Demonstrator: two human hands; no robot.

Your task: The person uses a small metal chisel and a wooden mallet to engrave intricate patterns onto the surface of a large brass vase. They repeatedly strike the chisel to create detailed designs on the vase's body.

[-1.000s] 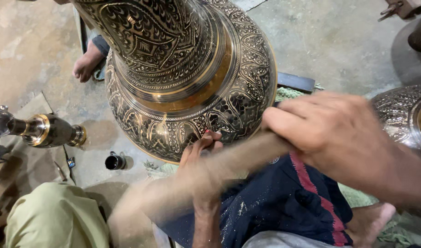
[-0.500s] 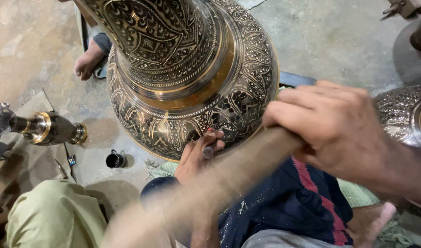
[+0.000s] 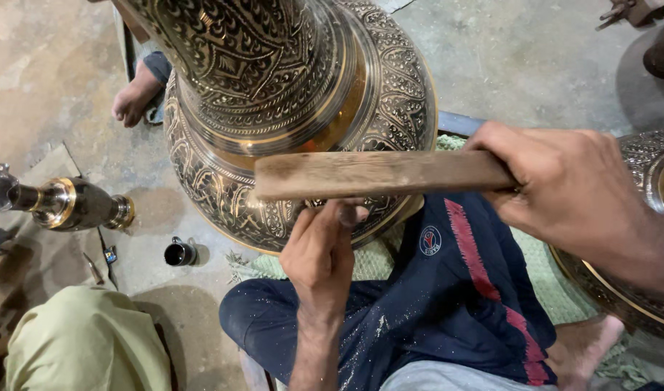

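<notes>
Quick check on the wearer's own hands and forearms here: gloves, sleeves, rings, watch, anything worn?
Both are bare. The left hand and its forearm show no glove, sleeve, ring or wristband. The right hand is likewise ungloved, with no ring or watch in view; its forearm runs off frame uncovered.

- Engraved vessel (image 3: pixel 274 108) on floor (image 3: pixel 527 58), ahead of knees.
- Wooden stick (image 3: pixel 375 174) crosses its lower body.
- Small cup (image 3: pixel 180 253) at left; apparently apart from it.

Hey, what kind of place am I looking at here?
Probably a metal-engraving workshop, worked on the floor: a large engraved brass vessel, a wooden stick gripped in the right hand, and a smaller brass piece on bare concrete.
</notes>
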